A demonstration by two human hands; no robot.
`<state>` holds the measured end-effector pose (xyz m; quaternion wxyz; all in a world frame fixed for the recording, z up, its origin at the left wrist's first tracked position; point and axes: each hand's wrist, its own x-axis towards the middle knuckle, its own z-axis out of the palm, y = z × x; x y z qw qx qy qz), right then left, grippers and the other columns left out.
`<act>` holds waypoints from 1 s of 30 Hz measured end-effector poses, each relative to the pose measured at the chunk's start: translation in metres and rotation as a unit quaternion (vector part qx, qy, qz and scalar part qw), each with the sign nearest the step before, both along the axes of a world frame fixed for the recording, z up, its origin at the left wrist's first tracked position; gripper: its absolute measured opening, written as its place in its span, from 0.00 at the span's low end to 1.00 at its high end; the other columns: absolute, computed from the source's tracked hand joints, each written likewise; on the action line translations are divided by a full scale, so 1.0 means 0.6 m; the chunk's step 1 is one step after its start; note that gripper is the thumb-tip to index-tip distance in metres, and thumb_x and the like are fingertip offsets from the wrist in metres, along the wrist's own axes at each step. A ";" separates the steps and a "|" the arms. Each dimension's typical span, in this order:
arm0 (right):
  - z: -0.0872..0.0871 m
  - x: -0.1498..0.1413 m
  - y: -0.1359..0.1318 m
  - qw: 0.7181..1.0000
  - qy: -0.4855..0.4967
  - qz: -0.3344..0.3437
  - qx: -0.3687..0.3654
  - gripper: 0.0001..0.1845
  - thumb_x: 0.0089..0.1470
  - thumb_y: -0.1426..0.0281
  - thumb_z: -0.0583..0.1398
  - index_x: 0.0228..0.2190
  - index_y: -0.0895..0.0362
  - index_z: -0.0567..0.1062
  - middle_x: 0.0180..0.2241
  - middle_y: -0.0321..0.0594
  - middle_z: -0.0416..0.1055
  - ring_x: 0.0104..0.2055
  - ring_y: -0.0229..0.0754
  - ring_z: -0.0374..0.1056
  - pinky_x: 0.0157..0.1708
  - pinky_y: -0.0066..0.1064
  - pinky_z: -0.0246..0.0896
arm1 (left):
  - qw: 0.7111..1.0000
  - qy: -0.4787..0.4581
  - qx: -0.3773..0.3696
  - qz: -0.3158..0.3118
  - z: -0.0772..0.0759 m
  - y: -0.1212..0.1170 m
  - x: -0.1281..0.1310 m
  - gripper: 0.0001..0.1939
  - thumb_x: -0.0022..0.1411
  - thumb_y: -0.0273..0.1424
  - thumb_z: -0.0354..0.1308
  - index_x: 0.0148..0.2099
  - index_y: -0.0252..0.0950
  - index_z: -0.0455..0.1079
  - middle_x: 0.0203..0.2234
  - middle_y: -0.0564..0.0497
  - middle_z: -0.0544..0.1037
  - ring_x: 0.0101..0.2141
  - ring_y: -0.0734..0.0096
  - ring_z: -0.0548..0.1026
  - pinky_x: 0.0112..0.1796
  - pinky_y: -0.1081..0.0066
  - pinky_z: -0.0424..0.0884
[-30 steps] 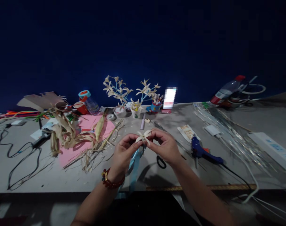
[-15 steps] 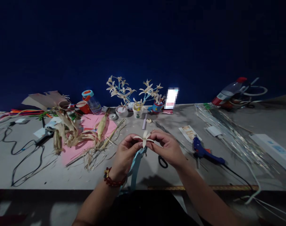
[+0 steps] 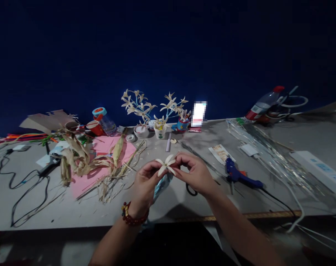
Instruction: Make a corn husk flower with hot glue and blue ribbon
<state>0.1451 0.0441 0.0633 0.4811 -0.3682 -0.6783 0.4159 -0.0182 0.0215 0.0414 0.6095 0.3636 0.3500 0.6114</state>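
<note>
Both my hands meet over the grey table [image 3: 60, 210], pinched on a small cream husk flower [image 3: 165, 164]. My left hand [image 3: 144, 183], with a red bead bracelet at the wrist, grips the flower from the left and below. A light blue ribbon [image 3: 161, 184] trails down from under the flower past that hand. My right hand [image 3: 192, 172] pinches the flower's right side with thumb and fingers. A black scissors handle [image 3: 189, 190] lies on the table just below my right hand.
Dried corn husks [image 3: 82, 160] lie on pink paper [image 3: 101, 162] at left, beside black cables [image 3: 24, 192]. A blue glue gun [image 3: 238, 176] lies at right, then a white power strip [image 3: 320, 168]. Finished flower sprigs [image 3: 151, 107] stand in cups at the back.
The flower has been turned between my fingers and the ribbon has bunched up closer under my left hand. Both hands stay pinched on the flower in the same place.
</note>
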 end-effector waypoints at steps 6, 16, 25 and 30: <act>-0.017 -0.002 -0.001 0.996 0.055 0.025 -0.069 0.16 0.52 0.56 0.67 0.28 0.56 0.74 0.30 0.38 0.71 0.35 0.42 0.67 0.37 0.32 0.63 | 0.998 -0.023 -0.039 -0.041 -0.001 0.000 -0.002 0.08 0.51 0.29 0.72 0.32 0.35 0.77 0.28 0.54 0.78 0.28 0.79 0.73 0.33 0.79 0.70; -0.046 -0.003 -0.011 0.985 0.113 0.064 -0.113 0.13 0.53 0.60 0.67 0.30 0.55 0.71 0.33 0.37 0.69 0.39 0.41 0.66 0.43 0.33 0.62 | 0.992 -0.051 -0.095 -0.059 -0.001 0.003 0.003 0.13 0.47 0.31 0.74 0.34 0.35 0.75 0.28 0.53 0.80 0.29 0.75 0.77 0.34 0.76 0.72; -0.054 -0.002 -0.018 0.959 0.176 0.051 -0.214 0.17 0.49 0.59 0.70 0.29 0.54 0.70 0.26 0.32 0.66 0.28 0.36 0.63 0.30 0.27 0.60 | 0.991 -0.009 -0.081 -0.104 -0.011 0.006 -0.009 0.10 0.51 0.31 0.72 0.35 0.34 0.77 0.27 0.52 0.78 0.30 0.73 0.75 0.36 0.74 0.71; -0.059 -0.003 -0.017 0.956 0.163 0.057 -0.237 0.18 0.47 0.57 0.70 0.32 0.55 0.72 0.26 0.31 0.66 0.27 0.34 0.60 0.27 0.24 0.56 | 0.992 -0.001 -0.087 -0.094 -0.011 0.004 -0.008 0.11 0.51 0.32 0.72 0.36 0.34 0.77 0.27 0.53 0.77 0.30 0.75 0.73 0.35 0.76 0.69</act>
